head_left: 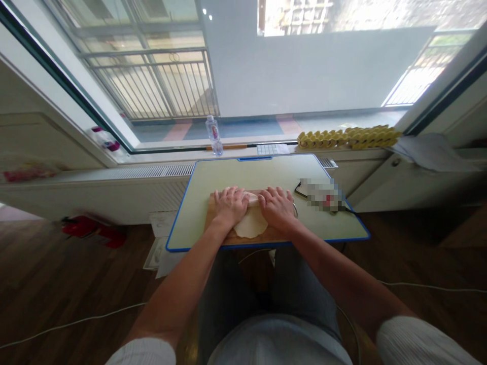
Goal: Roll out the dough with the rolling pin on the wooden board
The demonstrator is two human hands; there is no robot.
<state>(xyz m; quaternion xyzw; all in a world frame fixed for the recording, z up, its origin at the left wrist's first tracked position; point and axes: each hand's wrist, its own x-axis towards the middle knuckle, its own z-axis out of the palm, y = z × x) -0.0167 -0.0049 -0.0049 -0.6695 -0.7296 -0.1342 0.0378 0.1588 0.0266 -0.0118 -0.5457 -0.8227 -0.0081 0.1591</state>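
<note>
A thin, pale sheet of dough (251,224) lies on a wooden board (208,217) at the front of a small table. Across the dough's far part is a pale rolling pin (252,199), of which only a short middle stretch shows. My left hand (232,205) is closed over the pin's left part, its fingers bent over the far side. Over the right part, my right hand (277,205) holds it in the same way, palm down. Both hands hide the pin's ends. A metal ring or handle (295,210) shows at the board's right edge.
The blue-rimmed table (213,172) also bears a blurred-out phone (321,195) with a cable, right of the board. A plastic bottle (214,136) and a yellow braided object (348,138) are on the windowsill. Left on the floor lies a red fire extinguisher (95,230); cords trail nearby.
</note>
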